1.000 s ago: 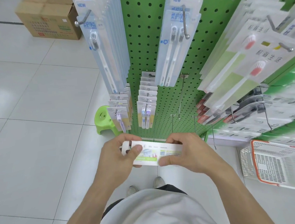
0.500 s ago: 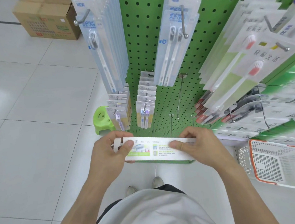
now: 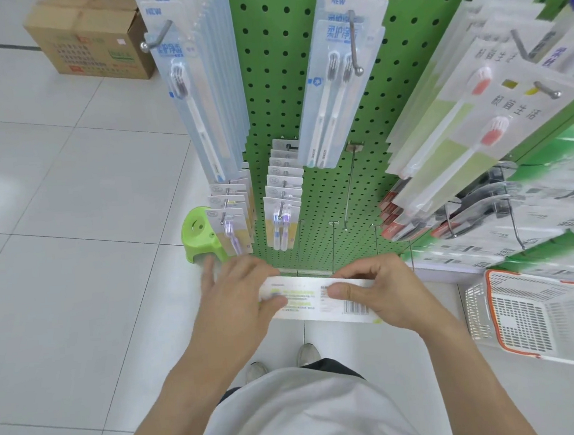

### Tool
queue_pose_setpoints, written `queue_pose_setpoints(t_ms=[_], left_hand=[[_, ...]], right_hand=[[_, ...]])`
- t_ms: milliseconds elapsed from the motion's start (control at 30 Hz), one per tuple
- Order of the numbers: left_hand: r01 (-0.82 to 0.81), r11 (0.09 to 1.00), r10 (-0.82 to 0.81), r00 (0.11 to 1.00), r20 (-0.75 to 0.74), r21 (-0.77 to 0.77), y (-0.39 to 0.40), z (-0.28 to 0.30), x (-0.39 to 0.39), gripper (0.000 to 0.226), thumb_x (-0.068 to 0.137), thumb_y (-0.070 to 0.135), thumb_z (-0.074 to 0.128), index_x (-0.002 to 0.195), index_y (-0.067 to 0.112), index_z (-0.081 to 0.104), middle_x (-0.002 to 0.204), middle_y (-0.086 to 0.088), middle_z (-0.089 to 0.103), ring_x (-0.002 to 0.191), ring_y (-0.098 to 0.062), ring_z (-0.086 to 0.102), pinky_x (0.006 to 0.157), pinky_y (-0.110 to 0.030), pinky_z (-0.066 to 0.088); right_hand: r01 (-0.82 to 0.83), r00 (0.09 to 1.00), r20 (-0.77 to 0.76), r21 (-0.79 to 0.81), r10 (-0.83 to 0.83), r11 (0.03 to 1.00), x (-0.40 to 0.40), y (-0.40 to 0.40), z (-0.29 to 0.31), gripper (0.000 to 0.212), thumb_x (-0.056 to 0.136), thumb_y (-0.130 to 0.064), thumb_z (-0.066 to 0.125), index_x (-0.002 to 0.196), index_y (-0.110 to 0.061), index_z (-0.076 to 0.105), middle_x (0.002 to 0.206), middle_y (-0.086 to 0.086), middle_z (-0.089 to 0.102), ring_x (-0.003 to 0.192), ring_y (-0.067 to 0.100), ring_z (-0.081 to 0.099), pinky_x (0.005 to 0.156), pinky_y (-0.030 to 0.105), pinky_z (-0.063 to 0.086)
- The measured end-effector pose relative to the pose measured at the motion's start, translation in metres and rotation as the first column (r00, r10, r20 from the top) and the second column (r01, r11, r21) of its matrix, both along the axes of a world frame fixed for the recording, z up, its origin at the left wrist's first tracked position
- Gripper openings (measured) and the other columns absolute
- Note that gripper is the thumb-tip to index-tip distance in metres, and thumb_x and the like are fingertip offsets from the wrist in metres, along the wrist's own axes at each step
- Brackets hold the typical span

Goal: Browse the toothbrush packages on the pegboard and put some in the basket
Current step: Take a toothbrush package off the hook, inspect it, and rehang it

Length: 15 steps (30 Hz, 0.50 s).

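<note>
Bare green pegboard (image 3: 328, 193) strip open centre, far of hands; thin empty hooks (image 3: 349, 191) jut there. Hanging toothbrush packages (image 3: 200, 97) crowd left; angled packs (image 3: 476, 109) block right. Basket (image 3: 540, 314) near right, open-topped. Green stool (image 3: 199, 238) low left.

Both hands hold a flat toothbrush package (image 3: 323, 300) level just in front of the green pegboard (image 3: 268, 81), its barcode side up. The right hand (image 3: 384, 295) pinches its right end; the blurred left hand (image 3: 237, 300) grips its left end. A white basket (image 3: 540, 314) sits right of the pegboard
</note>
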<state>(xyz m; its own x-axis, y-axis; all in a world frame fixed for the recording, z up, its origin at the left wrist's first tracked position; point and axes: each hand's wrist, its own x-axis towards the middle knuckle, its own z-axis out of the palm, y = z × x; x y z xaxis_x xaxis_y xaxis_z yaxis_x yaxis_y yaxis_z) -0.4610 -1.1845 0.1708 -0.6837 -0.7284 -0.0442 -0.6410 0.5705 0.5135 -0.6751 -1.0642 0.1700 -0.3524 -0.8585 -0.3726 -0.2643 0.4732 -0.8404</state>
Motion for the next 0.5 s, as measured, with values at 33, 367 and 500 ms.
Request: queue_pose_setpoints(t_ms=[33, 367, 500], left_hand=[[0.009, 0.999, -0.011, 1.000, 0.026, 0.044, 0.000, 0.003, -0.002, 0.023, 0.086, 0.037, 0.073, 0.105, 0.025, 0.069, 0.108, 0.011, 0.067, 0.108, -0.013, 0.060, 0.117, -0.038, 0.013], [0.016, 0.946, -0.007, 1.000, -0.029, 0.323, -0.004, 0.012, 0.002, 0.020, 0.090, 0.024, 0.071, 0.105, 0.036, 0.066, 0.097, 0.024, 0.066, 0.090, 0.000, 0.059, 0.075, -0.003, 0.039], [0.122, 0.868, -0.097, 0.992, -0.077, 0.481, 0.011, 0.016, -0.012, 0.021, 0.082, 0.027, 0.082, 0.098, 0.032, 0.069, 0.077, 0.016, 0.065, 0.065, 0.001, 0.054, 0.060, -0.015, 0.041]], right_hand=[[0.007, 1.000, 0.017, -0.027, -0.006, 1.000, 0.000, -0.001, 0.001, 0.025, 0.068, -0.054, 0.078, 0.081, -0.033, 0.081, 0.086, -0.011, 0.078, 0.080, 0.018, 0.071, 0.074, 0.039, 0.056], [0.162, 0.890, 0.449, -0.158, -0.075, 0.974, 0.002, 0.003, 0.002, 0.023, 0.090, -0.016, 0.063, 0.104, 0.000, 0.072, 0.088, 0.009, 0.079, 0.075, 0.011, 0.072, 0.067, 0.019, 0.054], [0.230, 0.901, 0.403, -0.134, -0.158, 0.964, 0.018, -0.002, -0.009, 0.013, 0.091, -0.018, 0.069, 0.087, -0.010, 0.077, 0.076, 0.016, 0.075, 0.063, 0.016, 0.064, 0.061, 0.027, 0.049]])
